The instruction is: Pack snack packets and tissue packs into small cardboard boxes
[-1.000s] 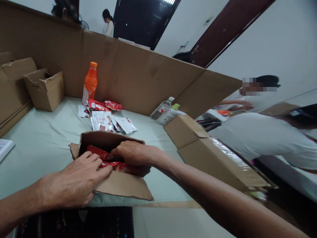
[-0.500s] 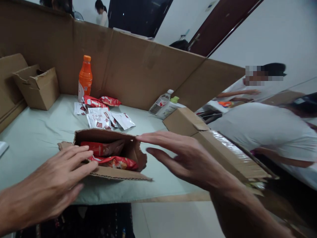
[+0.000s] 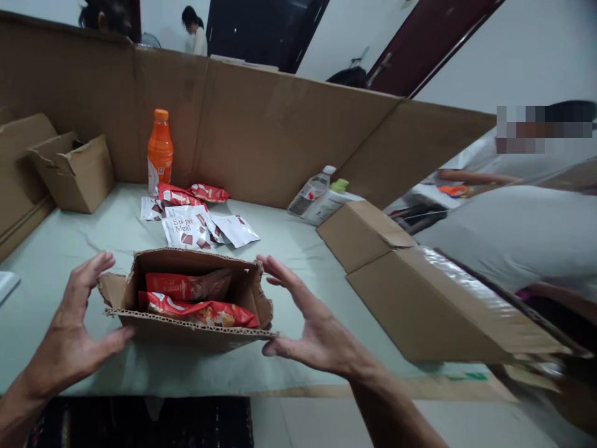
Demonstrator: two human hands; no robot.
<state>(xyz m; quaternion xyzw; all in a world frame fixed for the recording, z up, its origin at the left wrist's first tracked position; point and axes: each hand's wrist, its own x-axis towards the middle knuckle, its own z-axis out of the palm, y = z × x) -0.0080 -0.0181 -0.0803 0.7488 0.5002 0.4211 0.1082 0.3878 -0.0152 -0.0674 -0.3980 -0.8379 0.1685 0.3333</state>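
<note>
A small open cardboard box (image 3: 186, 333) sits near the front edge of the pale green table (image 3: 69, 261), with red snack packets (image 3: 196, 298) lying inside it. My left hand (image 3: 69, 330) is open at the box's left end, thumb by the near left corner and fingers up beside the left flap. My right hand (image 3: 312, 323) is open at the box's right end, fingers spread, thumb at the near right corner. Neither hand holds anything.
Loose white and red packets (image 3: 196, 218) and an orange bottle (image 3: 159, 152) lie beyond the box. A small empty carton (image 3: 77, 171) stands at the left; a long taped carton (image 3: 420, 292) lies at the right. Two bottles (image 3: 321, 199) lean against the cardboard wall (image 3: 261, 137). A person in white bends at the right.
Both hands came out of the box, where they pressed on the packets, and have moved apart to its left and right ends, fingers open.
</note>
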